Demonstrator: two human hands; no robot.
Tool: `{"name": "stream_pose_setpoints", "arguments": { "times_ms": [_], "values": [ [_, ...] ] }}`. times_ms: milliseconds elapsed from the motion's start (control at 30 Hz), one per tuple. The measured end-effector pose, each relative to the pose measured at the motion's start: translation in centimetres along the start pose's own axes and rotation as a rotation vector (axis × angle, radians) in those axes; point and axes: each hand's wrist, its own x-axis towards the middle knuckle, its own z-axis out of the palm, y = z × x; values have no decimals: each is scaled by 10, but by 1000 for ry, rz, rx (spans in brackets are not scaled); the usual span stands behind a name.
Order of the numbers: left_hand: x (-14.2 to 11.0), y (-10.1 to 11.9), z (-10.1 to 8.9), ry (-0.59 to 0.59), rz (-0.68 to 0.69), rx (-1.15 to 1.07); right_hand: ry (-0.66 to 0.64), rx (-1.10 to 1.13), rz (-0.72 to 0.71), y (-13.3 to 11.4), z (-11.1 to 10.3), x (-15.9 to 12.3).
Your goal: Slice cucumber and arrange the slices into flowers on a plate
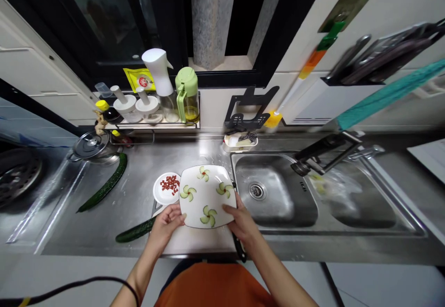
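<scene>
The plate's lower left corner is gripped by the left hand [169, 221], whose thumb is pressed on the rim and whose fingers are curled in by the edge. The lower right side is gripped by the right hand [243, 221], with the thumb laid on the upper face and the other fingers mostly hidden underneath. Between the two hands the squarish white plate [209, 188] is held in front of the orange-clad body, over a pale board [198, 244]; whether the board is touched by it cannot be told. On the plate four pinwheels [208, 216] of green-edged slices are set out, one toward each side, each with a red bit at its centre. Just beyond the left hand, a small round white dish [157, 198] is seen, in which chopped red pieces [169, 184] are gathered. A cucumber [134, 233] is partly covered by the left hand and wrist, and a black knife handle [239, 247] is partly covered by the right. Farther left, a second cucumber [104, 190] is laid slantwise on the steel counter [142, 161], its upper end near a lidded pot [92, 147]. To the right, a double sink [278, 195] is set into the counter. Along the wall, a white sprayer bottle [156, 68] and a green-lidded oil jug [187, 93] are held on a rack [167, 125].
</scene>
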Motion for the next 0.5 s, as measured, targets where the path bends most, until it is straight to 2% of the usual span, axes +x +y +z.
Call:
{"name": "stream_pose_setpoints", "arguments": {
  "times_ms": [67,167,300,367,500],
  "values": [
    [3,-13,-11,53,76,155,14,-15,17,-9,-14,-3],
    [10,-38,-35,242,159,551,46,-81,43,-30,-48,-12],
    [16,-70,-64,268,333,1022,144,-185,86,-71,-116,-37],
    [18,-82,-73,295,373,1137,247,-234,146,-94,-154,-58],
    [23,-97,-84,315,373,1270,307,-411,335,-131,-215,-113]
  ]
}}
